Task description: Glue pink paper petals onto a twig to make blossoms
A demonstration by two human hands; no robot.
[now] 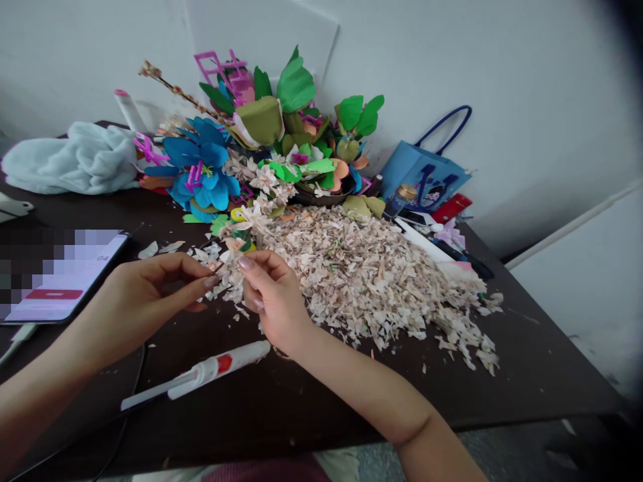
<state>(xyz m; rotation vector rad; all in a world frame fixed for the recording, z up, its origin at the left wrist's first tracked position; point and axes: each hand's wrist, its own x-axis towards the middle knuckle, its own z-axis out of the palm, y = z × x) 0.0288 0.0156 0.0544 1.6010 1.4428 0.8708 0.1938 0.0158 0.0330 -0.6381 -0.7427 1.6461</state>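
Observation:
Both my hands work together above a dark table, just left of a large heap of pale shredded paper petals [372,281]. My left hand [151,301] pinches a thin stem at the edge of a small pale blossom sprig [226,268]. My right hand [274,294] grips the same sprig from the other side, its fingers partly hiding the stem. A white glue pen with a red band [201,375] lies on the table below my hands, touching neither.
Behind the heap stands a mass of coloured paper flowers [201,161] with green and blue leaves. A smartphone [65,278] lies at the left, a pale blue cloth [65,161] behind it. A blue bag [426,167], a small jar and tools sit back right.

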